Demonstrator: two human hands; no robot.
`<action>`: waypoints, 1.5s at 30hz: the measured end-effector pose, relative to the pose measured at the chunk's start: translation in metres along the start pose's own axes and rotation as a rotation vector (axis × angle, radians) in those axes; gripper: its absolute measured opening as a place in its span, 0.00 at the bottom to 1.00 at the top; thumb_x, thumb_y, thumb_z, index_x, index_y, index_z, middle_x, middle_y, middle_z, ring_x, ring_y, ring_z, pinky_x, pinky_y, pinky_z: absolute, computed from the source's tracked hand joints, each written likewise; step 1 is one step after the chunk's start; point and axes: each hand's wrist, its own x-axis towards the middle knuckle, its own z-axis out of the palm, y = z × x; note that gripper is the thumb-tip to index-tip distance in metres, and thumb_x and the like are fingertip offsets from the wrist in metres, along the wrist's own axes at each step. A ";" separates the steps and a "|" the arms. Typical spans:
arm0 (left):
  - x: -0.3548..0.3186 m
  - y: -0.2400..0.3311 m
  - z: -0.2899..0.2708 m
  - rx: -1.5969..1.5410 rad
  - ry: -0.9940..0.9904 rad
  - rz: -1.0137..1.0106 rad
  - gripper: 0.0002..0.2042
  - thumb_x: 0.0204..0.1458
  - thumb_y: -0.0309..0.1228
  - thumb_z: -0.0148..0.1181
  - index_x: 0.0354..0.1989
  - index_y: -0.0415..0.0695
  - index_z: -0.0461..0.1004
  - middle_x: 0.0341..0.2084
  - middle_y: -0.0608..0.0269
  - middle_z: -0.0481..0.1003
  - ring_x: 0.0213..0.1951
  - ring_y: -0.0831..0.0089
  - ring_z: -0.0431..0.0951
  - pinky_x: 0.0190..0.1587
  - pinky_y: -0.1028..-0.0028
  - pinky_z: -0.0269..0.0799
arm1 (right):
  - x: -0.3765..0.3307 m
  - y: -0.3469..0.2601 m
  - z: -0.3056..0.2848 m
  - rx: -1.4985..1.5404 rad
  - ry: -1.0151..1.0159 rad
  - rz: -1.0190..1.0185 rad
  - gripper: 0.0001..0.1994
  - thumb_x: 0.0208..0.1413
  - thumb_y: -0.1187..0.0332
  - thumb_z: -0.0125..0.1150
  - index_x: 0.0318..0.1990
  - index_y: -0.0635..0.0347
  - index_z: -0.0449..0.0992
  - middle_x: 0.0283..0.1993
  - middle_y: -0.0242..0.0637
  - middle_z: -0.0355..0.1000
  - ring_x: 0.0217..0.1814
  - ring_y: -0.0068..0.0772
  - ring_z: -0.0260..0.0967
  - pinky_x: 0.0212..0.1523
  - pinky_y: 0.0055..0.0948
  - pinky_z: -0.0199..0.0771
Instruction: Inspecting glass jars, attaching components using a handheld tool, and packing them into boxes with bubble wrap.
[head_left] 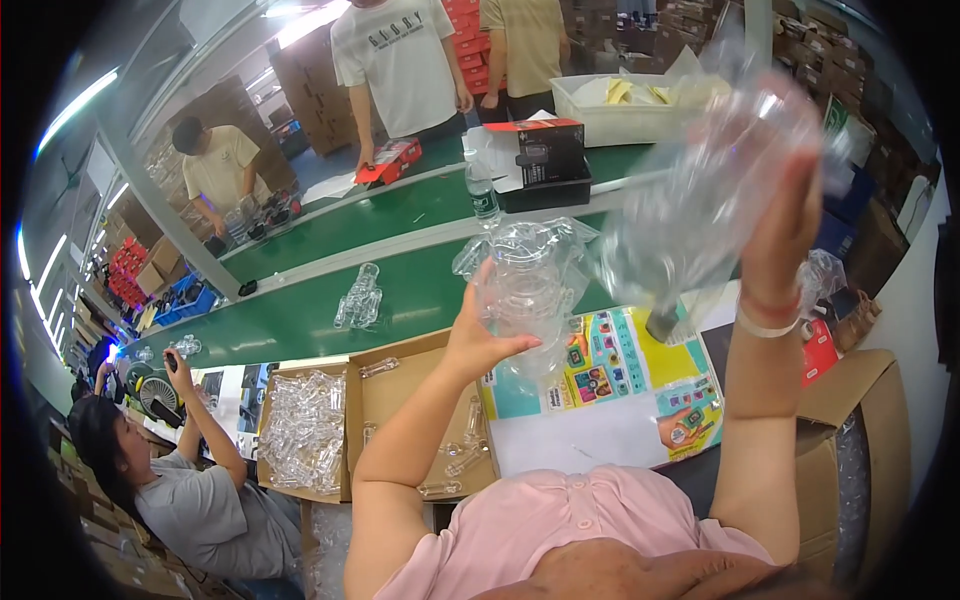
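My left hand (490, 335) grips a clear, ribbed plastic container (530, 285) wrapped in thin, crinkled film, above a colourful printed sheet (605, 365). On the right, my raised right hand (785, 195) holds a clear plastic bag (680, 205). Motion smears that hand and the bag, so the fingers and any contents cannot be made out. Left of my left arm, an open cardboard box (410, 350) has a few small clear plastic pieces in it. Beside it a second box (262, 440) is heaped with similar clear pieces (305, 430).
Across the front runs a green conveyor belt (300, 320) carrying a cluster of clear parts (360, 298). Further back stand a water bottle (481, 190), a black box (548, 165) and a white bin (615, 122). A co-worker (215, 510) sits at left; other people stand across the belt.
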 end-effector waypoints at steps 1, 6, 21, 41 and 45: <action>-0.001 0.001 -0.004 -0.002 0.000 -0.006 0.57 0.23 0.29 0.76 0.63 0.42 0.40 0.55 0.53 0.60 0.55 0.63 0.62 0.57 0.67 0.57 | -0.024 0.012 -0.003 0.107 -0.103 0.047 0.25 0.59 0.50 0.39 0.54 0.61 0.57 0.45 0.41 0.68 0.45 0.34 0.69 0.48 0.33 0.69; 0.015 0.006 -0.015 -0.194 -0.042 0.233 0.64 0.19 0.39 0.77 0.64 0.44 0.32 0.56 0.51 0.58 0.56 0.61 0.62 0.59 0.65 0.54 | -0.149 0.068 -0.029 0.152 -0.262 0.359 0.29 0.54 0.50 0.50 0.55 0.61 0.53 0.46 0.45 0.65 0.49 0.38 0.66 0.48 0.35 0.68; 0.078 0.121 -0.025 -0.233 0.125 0.444 0.36 0.40 0.25 0.64 0.59 0.38 0.51 0.51 0.48 0.63 0.51 0.59 0.67 0.49 0.67 0.68 | -0.209 0.081 -0.048 0.057 -0.115 0.510 0.23 0.63 0.57 0.31 0.46 0.70 0.66 0.45 0.46 0.69 0.49 0.39 0.66 0.53 0.35 0.62; -0.112 0.030 0.012 -0.288 0.117 0.481 0.13 0.50 0.34 0.53 0.43 0.46 0.65 0.36 0.49 0.67 0.33 0.58 0.73 0.38 0.57 0.74 | -0.179 -0.004 -0.111 -0.097 0.319 0.277 0.18 0.49 0.56 0.56 0.28 0.66 0.68 0.29 0.42 0.64 0.22 0.32 0.61 0.27 0.28 0.64; -0.120 0.035 0.023 -0.265 0.034 0.419 0.16 0.48 0.30 0.55 0.46 0.49 0.63 0.37 0.52 0.65 0.33 0.57 0.72 0.42 0.58 0.74 | -0.192 0.001 -0.126 -0.076 -0.606 0.388 0.13 0.43 0.61 0.62 0.26 0.61 0.70 0.36 0.44 0.66 0.27 0.32 0.66 0.27 0.26 0.65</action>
